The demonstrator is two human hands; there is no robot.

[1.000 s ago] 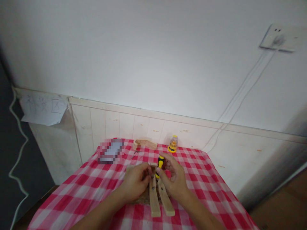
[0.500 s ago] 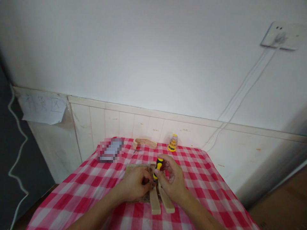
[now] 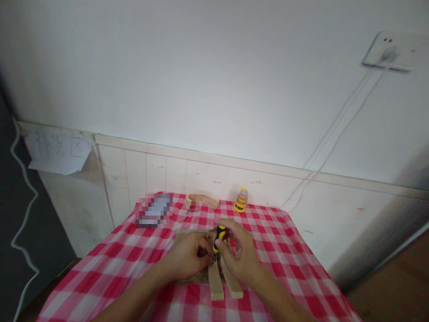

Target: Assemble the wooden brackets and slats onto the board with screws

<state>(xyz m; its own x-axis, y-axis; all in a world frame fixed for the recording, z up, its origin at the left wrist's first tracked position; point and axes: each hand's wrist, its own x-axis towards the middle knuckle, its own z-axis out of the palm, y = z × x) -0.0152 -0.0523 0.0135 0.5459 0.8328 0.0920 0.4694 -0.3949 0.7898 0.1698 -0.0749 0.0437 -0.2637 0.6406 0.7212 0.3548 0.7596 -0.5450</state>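
Observation:
My right hand [image 3: 237,255] is closed round a small yellow-and-black screwdriver [image 3: 219,237], held tip down. Its tip meets the top of two pale wooden slats [image 3: 216,284] that lie side by side on the red-and-white checked tablecloth [image 3: 288,264]. Just left of the tip, my left hand [image 3: 187,258] is curled against the slats with its fingers pinched at the spot; what they pinch is hidden. A flat wooden board [image 3: 182,235] shows under both hands.
At the table's far edge lie a curved wooden piece [image 3: 201,200], a small yellow-and-clear bit holder [image 3: 241,200] and a blurred flat object [image 3: 154,210]. Small scissors [image 3: 188,214] lie near the curved piece. A white wall with a socket [image 3: 389,51] and cables stands behind.
The screwdriver has tipped slightly and come down a little with my right hand; my left hand has closed in nearer the tip. The slats stay in place.

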